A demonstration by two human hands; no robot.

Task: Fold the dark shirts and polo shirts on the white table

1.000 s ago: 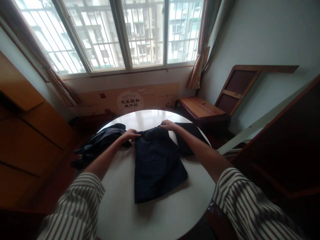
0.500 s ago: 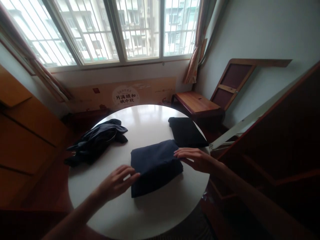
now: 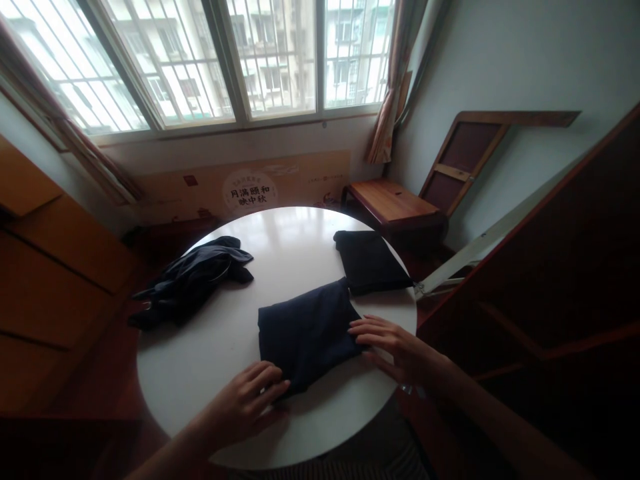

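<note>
A folded navy-blue cloth garment (image 3: 305,330) lies on the white round table (image 3: 210,373) in front of me. My left hand (image 3: 255,393) is at its near left corner, fingers curled and thumb closed against the cloth's edge. At the right edge, my right hand (image 3: 387,343) rests its stretched fingertips on top of the fabric, with the thumb apart by the near right corner. Whether any cloth is tucked under that thumb is hard to see. Just beyond the garment lies a folded black garment (image 3: 375,262), close to the table's right rim.
A crumpled heap of dark clothing (image 3: 197,277) lies at the table's left, partly over the rim. Behind the table on the right stands a low wooden stool-like piece (image 3: 393,200). Orange-brown cabinets (image 3: 55,280) flank the left, and a barred window (image 3: 270,60) is ahead.
Both hands have moved toward me along the navy garment's sides, down to its near corners. Its near side now lies flatter and its outline has shifted slightly.
</note>
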